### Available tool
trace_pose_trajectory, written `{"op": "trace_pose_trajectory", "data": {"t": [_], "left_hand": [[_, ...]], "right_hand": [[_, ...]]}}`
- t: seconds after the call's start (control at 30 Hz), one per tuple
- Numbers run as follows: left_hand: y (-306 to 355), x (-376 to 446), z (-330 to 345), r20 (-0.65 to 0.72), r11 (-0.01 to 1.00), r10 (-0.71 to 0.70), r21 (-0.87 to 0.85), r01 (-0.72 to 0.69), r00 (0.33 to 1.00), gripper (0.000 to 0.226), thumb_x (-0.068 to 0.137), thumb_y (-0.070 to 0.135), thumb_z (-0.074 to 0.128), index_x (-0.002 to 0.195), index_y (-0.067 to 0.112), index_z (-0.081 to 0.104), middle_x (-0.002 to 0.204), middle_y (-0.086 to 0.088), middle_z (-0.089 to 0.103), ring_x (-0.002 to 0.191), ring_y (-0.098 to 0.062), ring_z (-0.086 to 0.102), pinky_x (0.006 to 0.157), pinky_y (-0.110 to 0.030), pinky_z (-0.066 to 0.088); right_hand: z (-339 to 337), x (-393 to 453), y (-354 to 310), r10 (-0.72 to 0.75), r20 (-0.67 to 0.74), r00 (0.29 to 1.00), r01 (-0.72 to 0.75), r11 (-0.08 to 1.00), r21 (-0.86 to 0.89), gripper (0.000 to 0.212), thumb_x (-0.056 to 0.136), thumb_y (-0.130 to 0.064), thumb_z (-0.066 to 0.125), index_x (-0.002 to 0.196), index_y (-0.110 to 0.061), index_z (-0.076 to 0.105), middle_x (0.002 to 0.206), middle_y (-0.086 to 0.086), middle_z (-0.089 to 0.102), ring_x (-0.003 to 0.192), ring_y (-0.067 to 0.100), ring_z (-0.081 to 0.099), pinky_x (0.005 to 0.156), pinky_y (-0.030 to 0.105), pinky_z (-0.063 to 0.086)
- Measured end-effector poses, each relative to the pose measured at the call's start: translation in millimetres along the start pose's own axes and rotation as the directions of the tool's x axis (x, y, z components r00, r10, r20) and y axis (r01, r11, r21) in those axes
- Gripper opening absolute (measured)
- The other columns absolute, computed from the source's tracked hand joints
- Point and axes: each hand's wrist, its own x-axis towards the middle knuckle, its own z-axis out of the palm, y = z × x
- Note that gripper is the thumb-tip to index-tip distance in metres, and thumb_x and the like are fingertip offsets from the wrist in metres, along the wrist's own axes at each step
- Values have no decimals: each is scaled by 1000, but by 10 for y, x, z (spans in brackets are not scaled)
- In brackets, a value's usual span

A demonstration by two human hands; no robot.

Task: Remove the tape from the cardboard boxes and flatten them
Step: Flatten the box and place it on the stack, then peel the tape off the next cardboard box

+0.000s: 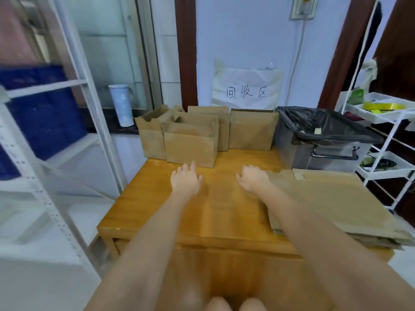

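both hands hover empty over the yellow wooden tabletop, the left hand with fingers loosely spread just before the nearest upright brown cardboard box, likely the next pick; the right hand relaxed beside the flattened cardboard stack, kept aside near the black-lined grey bin.

white paper sheet taped to wall, handwritten "回收区"

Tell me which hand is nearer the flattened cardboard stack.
Right. The right hand sits at the flattened cardboard stack's near-left edge; the left hand hovers farther left over the table.
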Motion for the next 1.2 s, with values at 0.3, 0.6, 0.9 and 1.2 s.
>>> {"op": "trace_pose_trajectory", "data": {"t": [0.3,0.6,0.9,1.2], "left_hand": [[-716,552,127,-16,983,-131,-129,128,991,63,102,42,29,154,12,7,156,-16,22,141,-31,25,111,-42,24],[-916,1121,310,-74,919,-204,-359,165,976,75,98,39,43,153,7,2,151,-16,29,136,-33,32,108,-44,30],[-881,1381,414,-135,858,-196,-503,103,971,83,96,35,53,151,1,1,150,-16,32,136,-31,35,108,-42,35],[-863,1314,422,-190,819,-216,-569,72,958,88,86,36,66,151,6,16,144,-14,35,132,-31,36,104,-40,36]], "right_hand": [[110,669,-670,-53,-41,998,56,995,79,45,103,-40,31,126,-4,44,125,16,51,115,32,49,88,40,41],[483,1266,-779,96,7,995,-90,902,423,64,97,-46,45,140,-3,26,138,16,42,123,33,47,94,45,45],[518,1580,-741,56,-42,998,-18,784,620,71,89,-44,61,143,-9,30,140,9,45,126,28,47,101,45,43],[528,1460,-668,106,-60,993,-31,694,719,63,90,-37,63,139,-11,34,135,5,53,122,26,52,99,42,46]]}}
